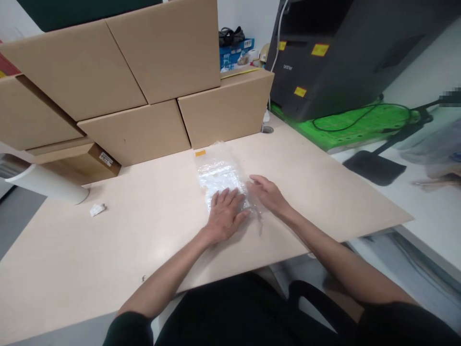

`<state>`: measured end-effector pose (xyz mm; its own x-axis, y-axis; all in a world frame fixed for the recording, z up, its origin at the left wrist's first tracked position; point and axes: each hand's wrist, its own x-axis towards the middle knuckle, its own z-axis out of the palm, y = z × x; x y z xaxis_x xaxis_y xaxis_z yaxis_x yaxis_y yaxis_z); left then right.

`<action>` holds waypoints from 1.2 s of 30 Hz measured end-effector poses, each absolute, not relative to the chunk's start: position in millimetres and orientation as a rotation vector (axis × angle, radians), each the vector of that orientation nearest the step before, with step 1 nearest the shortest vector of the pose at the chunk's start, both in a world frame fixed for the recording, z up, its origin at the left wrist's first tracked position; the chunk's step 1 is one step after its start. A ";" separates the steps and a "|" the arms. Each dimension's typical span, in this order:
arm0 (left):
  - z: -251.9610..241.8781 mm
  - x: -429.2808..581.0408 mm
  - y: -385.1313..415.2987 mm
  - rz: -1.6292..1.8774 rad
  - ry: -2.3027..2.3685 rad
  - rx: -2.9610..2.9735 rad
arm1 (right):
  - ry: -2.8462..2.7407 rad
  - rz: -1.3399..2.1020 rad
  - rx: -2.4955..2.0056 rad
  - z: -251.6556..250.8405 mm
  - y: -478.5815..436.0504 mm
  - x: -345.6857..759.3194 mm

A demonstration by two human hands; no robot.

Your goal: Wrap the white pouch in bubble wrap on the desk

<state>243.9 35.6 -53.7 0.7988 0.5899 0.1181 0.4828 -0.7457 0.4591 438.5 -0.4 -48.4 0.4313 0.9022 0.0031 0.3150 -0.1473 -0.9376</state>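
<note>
A clear plastic bag [216,166] with a white item inside lies on the table, crinkled and shiny. Near its top left corner is an orange label [200,153]. My left hand [224,218] rests palm down on the lower part of the bag, its fingers spread. Beside the bag's right edge is my right hand [268,194], turned on its side with the fingers stretched toward the plastic. Its lower fingers are partly blurred against the bag's edge, and I see nothing held in it. The left palm hides some of the bag's contents.
Cardboard boxes [226,113] are stacked along the table's back edge. On the left lie a white roll [50,185] and a small crumpled white scrap [98,209]. A dark printer [306,62] stands at the back right, near a black flat-ended arm [374,167].
</note>
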 end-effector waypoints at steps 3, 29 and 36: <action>-56.3 243.8 36.2 0.412 0.814 2.602 | -1.018 0.891 -1.661 -49.1 18.5 434.4; -3.3 139.3 84.1 0.712 0.478 1.032 | -0.781 1.584 -0.910 9.0 16.1 372.1; -39.0 160.4 96.4 0.947 0.911 0.977 | -0.772 1.206 -1.295 -36.4 65.2 366.6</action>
